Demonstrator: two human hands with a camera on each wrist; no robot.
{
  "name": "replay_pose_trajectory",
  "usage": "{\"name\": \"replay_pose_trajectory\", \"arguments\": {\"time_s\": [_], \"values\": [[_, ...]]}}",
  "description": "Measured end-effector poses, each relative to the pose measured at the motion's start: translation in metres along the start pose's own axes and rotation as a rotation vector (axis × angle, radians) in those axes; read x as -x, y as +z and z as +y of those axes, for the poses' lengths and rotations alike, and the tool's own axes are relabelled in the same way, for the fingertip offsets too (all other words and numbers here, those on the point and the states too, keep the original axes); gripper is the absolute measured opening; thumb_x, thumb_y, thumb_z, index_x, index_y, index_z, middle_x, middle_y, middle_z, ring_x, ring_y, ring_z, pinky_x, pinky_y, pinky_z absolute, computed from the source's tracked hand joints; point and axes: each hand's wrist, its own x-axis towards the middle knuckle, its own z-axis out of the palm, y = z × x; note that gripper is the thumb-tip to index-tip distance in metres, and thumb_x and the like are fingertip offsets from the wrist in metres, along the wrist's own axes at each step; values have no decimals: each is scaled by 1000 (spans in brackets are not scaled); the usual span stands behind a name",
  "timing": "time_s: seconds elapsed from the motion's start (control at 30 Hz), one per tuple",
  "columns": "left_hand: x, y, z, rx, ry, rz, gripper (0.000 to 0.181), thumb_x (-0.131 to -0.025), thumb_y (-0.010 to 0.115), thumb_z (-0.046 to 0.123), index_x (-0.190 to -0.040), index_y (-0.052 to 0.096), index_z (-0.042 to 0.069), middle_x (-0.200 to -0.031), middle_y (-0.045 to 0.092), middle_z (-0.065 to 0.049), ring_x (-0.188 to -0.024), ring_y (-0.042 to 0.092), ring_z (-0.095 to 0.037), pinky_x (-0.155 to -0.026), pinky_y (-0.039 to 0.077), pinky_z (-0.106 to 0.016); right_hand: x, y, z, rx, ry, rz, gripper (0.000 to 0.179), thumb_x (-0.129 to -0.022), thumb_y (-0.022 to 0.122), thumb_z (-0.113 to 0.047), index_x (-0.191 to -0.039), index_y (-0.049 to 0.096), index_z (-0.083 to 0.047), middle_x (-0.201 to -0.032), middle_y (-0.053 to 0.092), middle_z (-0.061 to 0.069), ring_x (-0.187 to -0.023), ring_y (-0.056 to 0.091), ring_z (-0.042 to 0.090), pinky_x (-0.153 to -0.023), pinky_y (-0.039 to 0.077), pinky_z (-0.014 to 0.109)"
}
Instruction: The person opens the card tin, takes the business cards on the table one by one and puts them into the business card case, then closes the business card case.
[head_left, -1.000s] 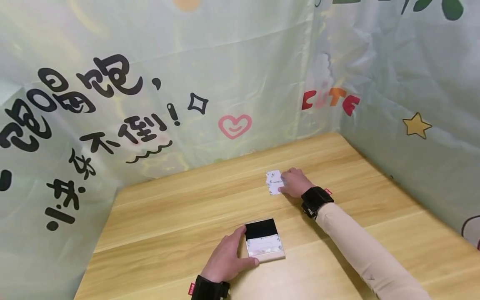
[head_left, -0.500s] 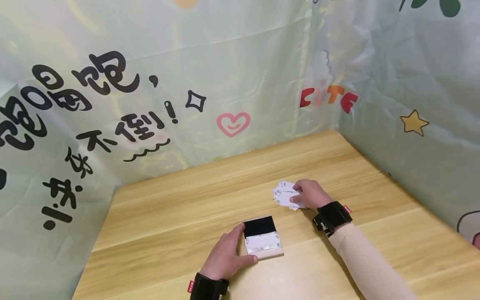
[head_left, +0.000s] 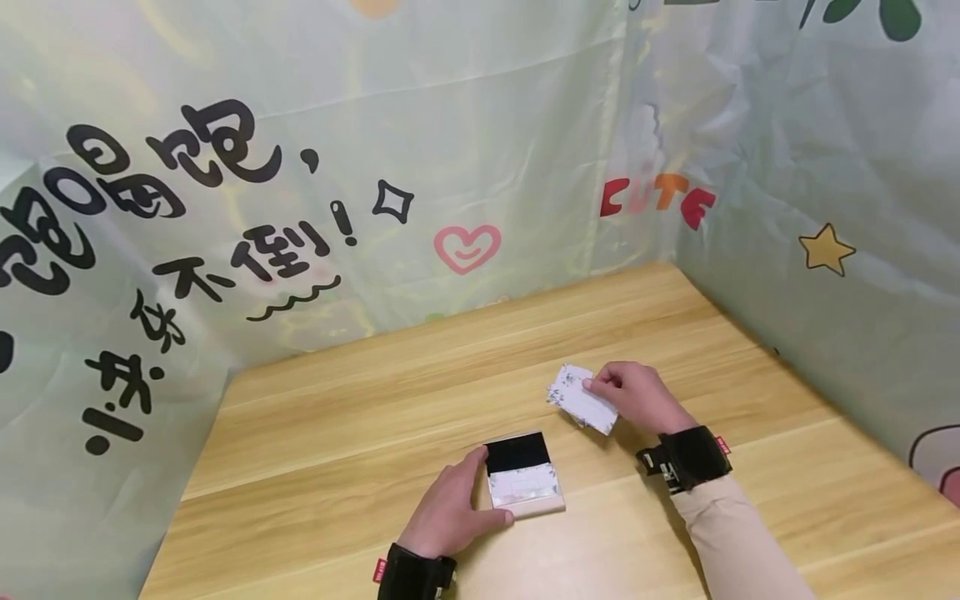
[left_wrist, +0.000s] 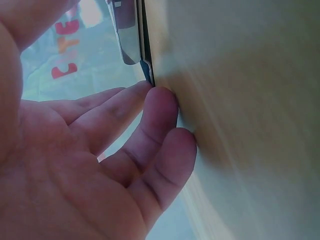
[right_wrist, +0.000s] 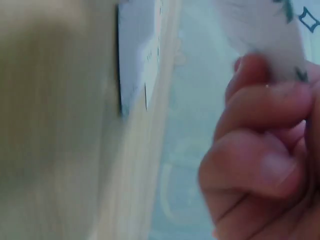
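A flat business card case [head_left: 549, 505] lies on the table, black inside its upper half, with white leaf-printed cards [head_left: 525, 483] in the lower half. My left hand [head_left: 448, 512] grips the case at its left side, index finger at the top corner and thumb at the bottom edge. To the upper right, my right hand [head_left: 647, 400] pinches a white printed card [head_left: 591, 406] between thumb and fingers. In the right wrist view this card [right_wrist: 270, 30] is raised apart from other cards [right_wrist: 136, 50] on the table. From the head, it covers most of them.
The wood-grain table [head_left: 337, 433] meets a printed cloth wall [head_left: 525, 150] at the back and another cloth [head_left: 840, 333] along the right. Black straps with small cameras circle both wrists, such as the right wristband [head_left: 693, 458].
My right hand has drawn the spread cards nearer and to the right, then lifted a card from them. My left hand and the card case have stayed in place.
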Motion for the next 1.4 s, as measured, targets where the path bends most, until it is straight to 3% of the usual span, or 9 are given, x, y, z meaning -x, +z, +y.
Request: {"name": "replay_pose_trajectory", "arguments": {"time_s": [0.2,0.4,0.5,0.6,0.83,1.1,1.4], "values": [[-1,-1,0,8,-5,-4,96,-71,75,55,-147,36,12,-142,49,-6,-124,47,-31,-99,38,-50,-1,23,-10,-83,-133,-54,23,-96,56,-36,-97,58,-13,-71,57,-2,-64,53,16,-56,45,32],[-2,0,1,2,4,-10,95,-72,75,55,-147,36,12,-142,49,-5,-125,46,-31,-100,38,-50,4,40,-18,-111,-230,-122,21,-93,59,-17,-113,56,-14,-86,61,-3,-75,55,14,-63,47,31],[-1,1,1,-6,14,-5,95,-72,75,55,-147,36,12,-141,50,-5,-124,47,-31,-100,38,-49,7,44,-20,-147,-253,-141,21,-92,60,-17,-113,57,-16,-91,63,-2,-78,57,15,-64,49,31],[-1,1,0,-14,16,-4,96,-72,74,56,-147,36,12,-142,50,-6,-124,47,-32,-100,38,-50,10,46,-22,-198,-277,-183,19,-92,62,-23,-111,60,-20,-85,62,-3,-75,56,15,-64,49,31],[0,0,0,-4,16,-1,97,-71,76,55,-148,34,14,-141,50,-7,-121,49,-30,-98,39,-50,10,53,-25,-277,-357,-355,17,-90,65,-30,-106,66,-24,-73,57,-3,-63,51,13,-57,43,27],[-1,0,0,-10,-1,-7,98,-70,76,56,-148,35,13,-139,51,-7,-118,49,-27,-96,40,-48,13,58,-31,-232,-366,-477,16,-88,68,-22,-104,72,-23,-86,65,-7,-73,53,10,-63,45,26],[-1,0,-1,-16,-12,-7,97,-71,75,58,-147,36,13,-140,51,-8,-121,49,-30,-97,40,-49,13,60,-34,-142,-370,-499,21,-83,72,-22,-104,74,-26,-92,65,-11,-78,55,10,-68,47,29]]}}
